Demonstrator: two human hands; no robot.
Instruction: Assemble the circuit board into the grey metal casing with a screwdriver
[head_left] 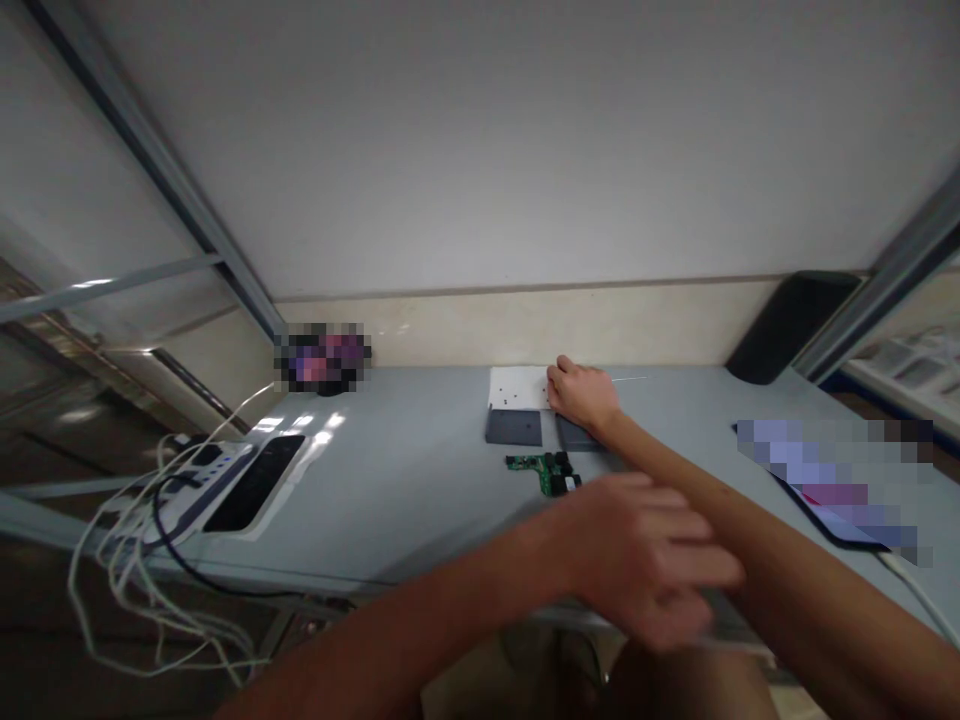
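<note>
My right hand (pixel 583 392) reaches to the back of the table, its fingers closed at the right edge of a white sheet (pixel 516 386) dotted with several small dark bits. Whatever its fingers hold is hidden. My left hand (pixel 652 555) is raised in front, crossing over my right forearm, fingers curled and blurred; I cannot make out anything in it. A flat dark grey piece (pixel 514 427) lies just in front of the sheet, and a second dark piece (pixel 576 434) is partly under my right wrist. Nearer me sits a green circuit board (pixel 541 466) with black parts.
On the left are a phone-like black slab (pixel 256 483), a power strip (pixel 202 490) and tangled white cables (pixel 127 590). A black cylinder (pixel 787 325) leans at the back right, with a tablet-like screen (pixel 825 495) in front. A blurred-out round object (pixel 326 360) stands back left.
</note>
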